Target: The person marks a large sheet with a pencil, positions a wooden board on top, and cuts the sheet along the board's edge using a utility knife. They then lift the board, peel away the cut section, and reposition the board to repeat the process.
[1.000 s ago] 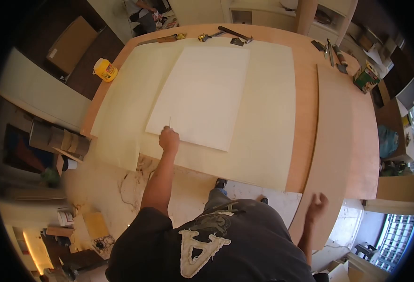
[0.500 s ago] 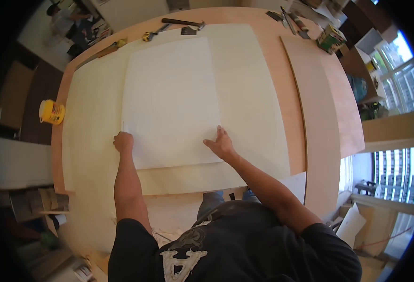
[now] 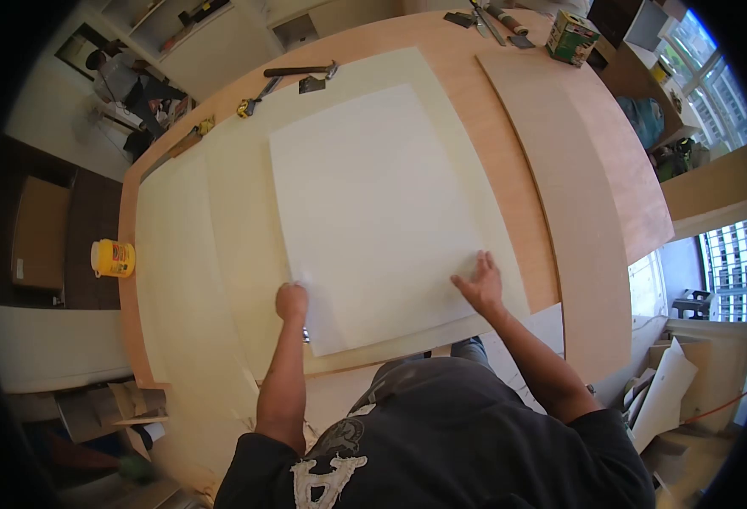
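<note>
A large white sheet (image 3: pixel 365 195) lies on a bigger cream sheet (image 3: pixel 246 212) on the worktable. My left hand (image 3: pixel 291 302) is closed at the white sheet's left edge, near its lower corner. Its fingertips are turned away, so what they grip is hidden; a small shiny piece (image 3: pixel 306 335) shows beside the wrist, too small to name. Toward the lower right of the white sheet, my right hand (image 3: pixel 482 287) rests with thumb and fingers spread, holding nothing.
A claw hammer (image 3: pixel 301 70), tape measure (image 3: pixel 245 108) and handsaw (image 3: pixel 182 146) lie along the far edge. At the left stands a yellow tub (image 3: pixel 113 258). A long board (image 3: pixel 560 204) and a green box (image 3: pixel 571 38) are on the right. Another person (image 3: pixel 127 85) sits far left.
The white sheet has shifted right over the cream sheet, uncovering more cream on its left, and both hands have moved right with it. The camera view has also turned.
</note>
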{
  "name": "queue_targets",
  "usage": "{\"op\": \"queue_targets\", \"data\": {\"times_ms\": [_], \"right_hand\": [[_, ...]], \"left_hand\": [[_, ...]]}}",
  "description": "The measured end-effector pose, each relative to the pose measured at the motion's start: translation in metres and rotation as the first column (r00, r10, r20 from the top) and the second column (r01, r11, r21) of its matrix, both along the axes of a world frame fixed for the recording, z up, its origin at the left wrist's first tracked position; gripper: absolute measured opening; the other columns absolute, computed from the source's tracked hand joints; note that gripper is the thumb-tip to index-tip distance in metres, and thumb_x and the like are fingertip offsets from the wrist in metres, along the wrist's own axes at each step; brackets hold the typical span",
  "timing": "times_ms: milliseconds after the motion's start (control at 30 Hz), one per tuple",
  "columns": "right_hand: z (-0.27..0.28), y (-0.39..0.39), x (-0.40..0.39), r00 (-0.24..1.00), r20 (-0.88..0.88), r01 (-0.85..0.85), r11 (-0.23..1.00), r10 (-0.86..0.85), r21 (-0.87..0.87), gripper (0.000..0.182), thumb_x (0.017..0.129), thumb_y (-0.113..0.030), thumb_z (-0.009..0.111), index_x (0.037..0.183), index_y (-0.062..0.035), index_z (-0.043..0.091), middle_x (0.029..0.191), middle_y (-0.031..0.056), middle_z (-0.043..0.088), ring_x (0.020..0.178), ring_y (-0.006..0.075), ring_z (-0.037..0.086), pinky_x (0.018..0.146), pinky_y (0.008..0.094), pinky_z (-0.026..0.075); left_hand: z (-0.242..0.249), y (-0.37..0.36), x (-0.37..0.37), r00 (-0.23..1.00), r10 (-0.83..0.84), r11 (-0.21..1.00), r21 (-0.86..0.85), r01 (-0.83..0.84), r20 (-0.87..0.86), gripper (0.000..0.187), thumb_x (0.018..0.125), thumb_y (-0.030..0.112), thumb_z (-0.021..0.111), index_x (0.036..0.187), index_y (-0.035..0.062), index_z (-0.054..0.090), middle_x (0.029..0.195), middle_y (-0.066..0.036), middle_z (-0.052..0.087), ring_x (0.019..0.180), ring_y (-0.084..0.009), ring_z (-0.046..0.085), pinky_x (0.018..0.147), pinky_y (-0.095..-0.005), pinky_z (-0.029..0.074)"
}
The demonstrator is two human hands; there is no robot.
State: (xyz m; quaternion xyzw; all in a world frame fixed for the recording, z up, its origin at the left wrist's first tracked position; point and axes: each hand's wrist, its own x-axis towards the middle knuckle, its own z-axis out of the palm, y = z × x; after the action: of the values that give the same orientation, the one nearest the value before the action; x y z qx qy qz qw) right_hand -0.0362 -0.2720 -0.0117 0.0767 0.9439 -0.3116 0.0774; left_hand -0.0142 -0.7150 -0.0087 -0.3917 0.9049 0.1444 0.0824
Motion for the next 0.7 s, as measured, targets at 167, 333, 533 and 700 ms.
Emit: {"op": "queue_targets", "data": {"times_ms": [167, 333, 533, 700], "right_hand": [[0.012, 0.053, -0.019, 0.994, -0.012, 0.11, 0.994, -0.11, 0.018, 0.094, 0.073, -0.05, 0.078, 0.141, 0.0071, 0.048, 0.146, 0.0346, 0.043, 0.134, 0.0466, 0.043, 0.113, 0.0463, 0.036], [-0.005, 0.058, -0.021, 0.984, -0.065, 0.156, 0.976, -0.167, -0.149, 0.086, 0.072, -0.05, 0.078, 0.137, 0.0021, 0.057, 0.14, 0.0347, 0.049, 0.131, 0.0465, 0.047, 0.11, 0.0487, 0.039], [0.012, 0.049, 0.0, 0.986, -0.142, 0.084, 0.994, -0.092, -0.064, 0.078, 0.071, -0.045, 0.078, 0.132, 0.0001, 0.062, 0.146, 0.0372, 0.041, 0.132, 0.05, 0.044, 0.11, 0.0496, 0.038], [0.016, 0.049, 0.009, 0.98, -0.197, 0.036, 0.999, -0.04, -0.025, 0.076, 0.07, -0.044, 0.079, 0.129, 0.0014, 0.063, 0.136, 0.0365, 0.047, 0.124, 0.0504, 0.048, 0.106, 0.0509, 0.04]], "left_hand": [[-0.002, 0.065, -0.03, 0.994, -0.09, 0.994, 0.053, 0.093, -0.054, 0.037, 0.092, 0.033, 0.058, 0.103, -0.0005, 0.07, 0.108, -0.025, 0.07, 0.102, -0.0438, 0.066, 0.088, -0.0521, 0.052], [-0.035, 0.031, -0.045, 0.983, -0.101, 0.991, 0.07, 0.112, -0.152, 0.038, 0.092, 0.031, 0.058, 0.101, -0.0042, 0.068, 0.102, -0.026, 0.07, 0.095, -0.0416, 0.069, 0.084, -0.0504, 0.054], [-0.007, 0.033, -0.032, 0.994, -0.096, 0.972, 0.207, 0.107, -0.059, 0.035, 0.091, 0.025, 0.058, 0.094, -0.0095, 0.064, 0.082, -0.027, 0.069, 0.061, -0.0397, 0.068, 0.065, -0.0474, 0.056], [-0.017, 0.031, -0.01, 0.992, -0.11, 0.983, 0.141, 0.118, -0.062, 0.035, 0.091, 0.025, 0.058, 0.092, -0.01, 0.065, 0.086, -0.029, 0.069, 0.07, -0.0422, 0.069, 0.072, -0.049, 0.055]]}}
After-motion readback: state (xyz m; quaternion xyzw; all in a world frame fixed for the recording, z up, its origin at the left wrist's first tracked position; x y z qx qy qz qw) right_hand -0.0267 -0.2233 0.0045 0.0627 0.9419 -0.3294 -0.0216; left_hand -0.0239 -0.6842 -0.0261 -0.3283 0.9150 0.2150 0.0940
